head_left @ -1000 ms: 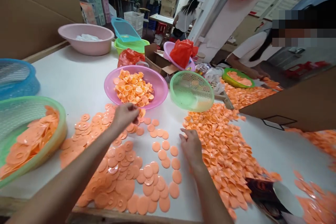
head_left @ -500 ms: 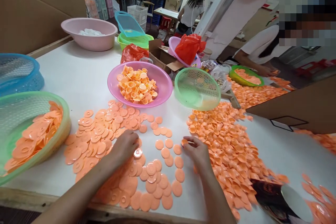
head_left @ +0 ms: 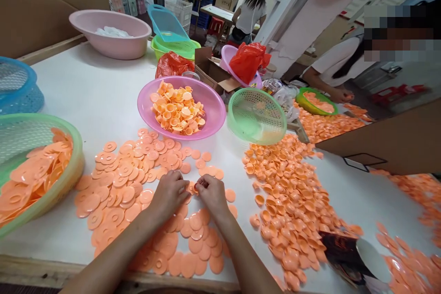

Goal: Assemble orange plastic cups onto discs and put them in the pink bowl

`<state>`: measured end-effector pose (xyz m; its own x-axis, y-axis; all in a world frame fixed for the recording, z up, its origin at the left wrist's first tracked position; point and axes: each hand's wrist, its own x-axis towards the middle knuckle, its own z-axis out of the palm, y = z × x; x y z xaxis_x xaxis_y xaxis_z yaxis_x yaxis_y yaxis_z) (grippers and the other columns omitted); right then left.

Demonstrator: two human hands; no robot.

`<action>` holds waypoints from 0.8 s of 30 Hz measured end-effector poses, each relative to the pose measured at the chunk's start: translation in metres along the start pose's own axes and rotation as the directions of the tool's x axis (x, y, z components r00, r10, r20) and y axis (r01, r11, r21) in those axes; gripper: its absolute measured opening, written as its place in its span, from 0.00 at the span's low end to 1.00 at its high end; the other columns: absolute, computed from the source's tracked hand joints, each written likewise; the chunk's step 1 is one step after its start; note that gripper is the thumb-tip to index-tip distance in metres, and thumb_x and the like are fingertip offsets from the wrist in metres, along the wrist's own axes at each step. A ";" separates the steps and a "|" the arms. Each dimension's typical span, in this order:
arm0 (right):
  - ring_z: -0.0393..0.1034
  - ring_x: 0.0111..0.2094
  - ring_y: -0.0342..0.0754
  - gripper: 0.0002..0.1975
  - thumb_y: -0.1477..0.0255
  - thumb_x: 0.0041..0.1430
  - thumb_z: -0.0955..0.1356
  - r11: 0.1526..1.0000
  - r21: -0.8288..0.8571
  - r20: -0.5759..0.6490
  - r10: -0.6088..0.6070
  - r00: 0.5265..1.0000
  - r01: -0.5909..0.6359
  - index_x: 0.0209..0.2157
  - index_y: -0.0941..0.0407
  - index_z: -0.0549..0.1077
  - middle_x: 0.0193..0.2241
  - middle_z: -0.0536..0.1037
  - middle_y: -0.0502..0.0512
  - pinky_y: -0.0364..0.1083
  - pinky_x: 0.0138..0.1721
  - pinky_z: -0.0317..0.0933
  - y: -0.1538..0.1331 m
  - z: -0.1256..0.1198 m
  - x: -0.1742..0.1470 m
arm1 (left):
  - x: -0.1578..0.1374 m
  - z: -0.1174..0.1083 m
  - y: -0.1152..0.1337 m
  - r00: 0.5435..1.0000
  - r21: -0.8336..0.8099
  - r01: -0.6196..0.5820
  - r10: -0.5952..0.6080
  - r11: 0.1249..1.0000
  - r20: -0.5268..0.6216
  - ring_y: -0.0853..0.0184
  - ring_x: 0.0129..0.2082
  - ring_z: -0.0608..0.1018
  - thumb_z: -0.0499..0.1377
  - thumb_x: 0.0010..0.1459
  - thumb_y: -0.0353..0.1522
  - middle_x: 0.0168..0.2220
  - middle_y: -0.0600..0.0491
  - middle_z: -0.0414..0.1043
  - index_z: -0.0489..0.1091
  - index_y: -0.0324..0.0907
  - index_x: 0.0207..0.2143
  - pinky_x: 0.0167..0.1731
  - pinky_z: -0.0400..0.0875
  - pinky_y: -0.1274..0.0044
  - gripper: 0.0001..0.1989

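My left hand (head_left: pixel 170 193) and my right hand (head_left: pixel 212 195) meet over the table, both with closed fingertips. Pinched between them is a small orange plastic disc (head_left: pixel 192 187), saucer-like; the right fingers press a small orange cup at its edge, mostly hidden by the fingers. Flat orange discs (head_left: pixel 120 181) lie heaped around and left of my left hand, some with a raised ring. To the right of my right hand spreads a big pile of small orange cups (head_left: pixel 289 211). A pink bowl (head_left: pixel 217 115) beyond my hands holds cups joined to saucers.
A green basket (head_left: pixel 77 161) of larger discs stands left, near a blue basket (head_left: pixel 20 105). Behind are a pale pink basin (head_left: pixel 138 41), an open carton (head_left: pixel 206 73) and a green colander (head_left: pixel 257 135). A cardboard panel (head_left: pixel 389 142) stands right; a co-worker (head_left: pixel 339 73) works beyond it.
My right hand has moved left from beside the cup pile, carrying a small orange piece, to meet my left hand. My left hand has stayed near the discs. The view has shifted slightly.
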<state>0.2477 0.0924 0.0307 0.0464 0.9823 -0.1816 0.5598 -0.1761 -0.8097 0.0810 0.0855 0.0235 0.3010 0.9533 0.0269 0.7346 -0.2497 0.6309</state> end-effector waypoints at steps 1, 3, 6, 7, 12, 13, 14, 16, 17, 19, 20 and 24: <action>0.66 0.22 0.44 0.03 0.74 0.46 0.65 1.000 -0.013 0.004 0.002 1.000 -0.002 0.21 0.54 0.69 0.17 0.72 0.47 0.41 0.25 0.58 -0.001 0.002 0.000 | 0.001 0.001 0.001 1.000 -0.001 -0.003 0.004 1.000 0.005 0.64 0.35 0.68 0.60 0.53 0.30 0.32 0.51 0.68 0.75 0.43 0.27 0.36 0.60 0.73 0.04; 0.66 0.22 0.43 0.04 0.75 0.46 0.65 1.000 -0.028 0.018 -0.007 1.000 0.008 0.20 0.54 0.67 0.17 0.72 0.47 0.41 0.25 0.57 -0.005 0.006 0.000 | 0.003 0.002 0.002 1.000 -0.016 -0.011 0.011 1.000 0.009 0.65 0.35 0.69 0.59 0.55 0.30 0.31 0.52 0.68 0.75 0.43 0.26 0.34 0.59 0.74 0.06; 0.64 0.22 0.43 0.06 0.76 0.46 0.64 0.998 -0.060 0.034 -0.034 0.999 0.036 0.19 0.54 0.65 0.17 0.71 0.47 0.40 0.25 0.55 -0.012 0.008 -0.001 | 0.005 -0.001 0.002 0.999 -0.079 0.004 0.000 0.997 0.049 0.66 0.34 0.69 0.58 0.54 0.29 0.29 0.52 0.68 0.76 0.43 0.25 0.33 0.59 0.75 0.07; 0.64 0.22 0.43 0.06 0.76 0.46 0.64 0.997 -0.066 0.038 -0.038 0.999 0.041 0.19 0.54 0.65 0.17 0.71 0.47 0.40 0.24 0.54 -0.013 0.008 -0.002 | 0.006 -0.004 0.002 0.997 -0.115 0.026 -0.018 0.993 0.075 0.66 0.33 0.70 0.58 0.53 0.28 0.28 0.52 0.69 0.76 0.43 0.26 0.33 0.59 0.76 0.07; 0.61 0.21 0.43 0.05 0.76 0.46 0.63 0.996 -0.066 0.047 -0.048 0.998 0.051 0.19 0.54 0.64 0.16 0.68 0.46 0.41 0.24 0.52 -0.013 0.005 0.001 | 0.017 -0.017 0.007 0.965 -0.289 0.222 -0.167 0.931 0.203 0.68 0.29 0.72 0.57 0.49 0.28 0.26 0.54 0.72 0.77 0.41 0.29 0.29 0.61 0.78 0.08; 0.61 0.21 0.43 0.05 0.76 0.46 0.63 0.997 -0.063 0.040 -0.051 0.998 0.054 0.19 0.54 0.64 0.16 0.68 0.46 0.41 0.24 0.52 -0.012 0.005 0.003 | 0.022 -0.018 0.009 0.956 -0.319 0.263 -0.201 0.910 0.213 0.68 0.28 0.73 0.57 0.49 0.29 0.26 0.54 0.73 0.78 0.41 0.29 0.29 0.61 0.79 0.09; 0.61 0.21 0.43 0.05 0.75 0.46 0.63 0.997 -0.059 0.030 -0.054 0.998 0.056 0.20 0.54 0.64 0.16 0.68 0.46 0.41 0.24 0.52 -0.011 0.004 0.005 | 0.027 -0.017 0.011 0.950 -0.346 0.294 -0.231 0.891 0.212 0.68 0.28 0.73 0.57 0.49 0.29 0.26 0.54 0.74 0.77 0.40 0.30 0.29 0.62 0.79 0.09; 0.62 0.21 0.43 0.04 0.75 0.47 0.63 0.997 -0.052 0.013 -0.055 0.998 0.055 0.20 0.54 0.65 0.17 0.68 0.46 0.41 0.25 0.53 -0.010 0.002 0.011 | 0.037 -0.014 0.015 0.946 -0.377 0.317 -0.265 0.870 0.184 0.68 0.28 0.74 0.56 0.50 0.28 0.27 0.54 0.75 0.77 0.39 0.30 0.29 0.62 0.79 0.09; 0.63 0.22 0.43 0.04 0.75 0.47 0.63 0.997 -0.049 0.007 -0.051 0.999 0.051 0.21 0.54 0.65 0.18 0.69 0.46 0.41 0.25 0.54 -0.009 0.001 0.014 | 0.041 -0.012 0.016 0.948 -0.372 0.314 -0.268 0.874 0.170 0.68 0.28 0.74 0.55 0.51 0.28 0.27 0.54 0.75 0.76 0.39 0.28 0.29 0.62 0.79 0.09; 0.63 0.22 0.43 0.03 0.75 0.46 0.63 0.998 -0.044 0.005 -0.038 0.999 0.038 0.21 0.54 0.65 0.18 0.69 0.46 0.41 0.25 0.54 -0.008 0.000 0.019 | 0.045 -0.009 0.016 0.952 -0.332 0.301 -0.260 0.894 0.162 0.69 0.28 0.74 0.53 0.52 0.26 0.26 0.54 0.74 0.73 0.40 0.26 0.29 0.62 0.79 0.09; 0.63 0.22 0.43 0.03 0.75 0.46 0.63 0.999 -0.040 0.007 -0.029 1.000 0.029 0.21 0.54 0.65 0.18 0.68 0.46 0.41 0.25 0.54 -0.008 -0.001 0.021 | 0.044 -0.008 0.014 0.951 -0.309 0.298 -0.254 0.903 0.175 0.69 0.27 0.73 0.53 0.52 0.25 0.25 0.55 0.73 0.71 0.40 0.26 0.28 0.61 0.79 0.08; 0.62 0.21 0.43 0.04 0.74 0.46 0.64 1.000 -0.010 0.021 0.000 1.000 0.001 0.20 0.54 0.64 0.17 0.67 0.45 0.41 0.25 0.54 -0.008 -0.002 0.023 | 0.024 -0.011 0.005 0.951 -0.214 0.274 -0.231 0.937 0.206 0.70 0.25 0.70 0.55 0.50 0.25 0.24 0.57 0.70 0.67 0.41 0.27 0.26 0.58 0.79 0.04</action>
<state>0.2458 0.1164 0.0342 0.0288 0.9808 -0.1930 0.5685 -0.1749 -0.8039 0.0847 0.1096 0.0360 0.2413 0.9292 -0.2798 0.6409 0.0639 0.7650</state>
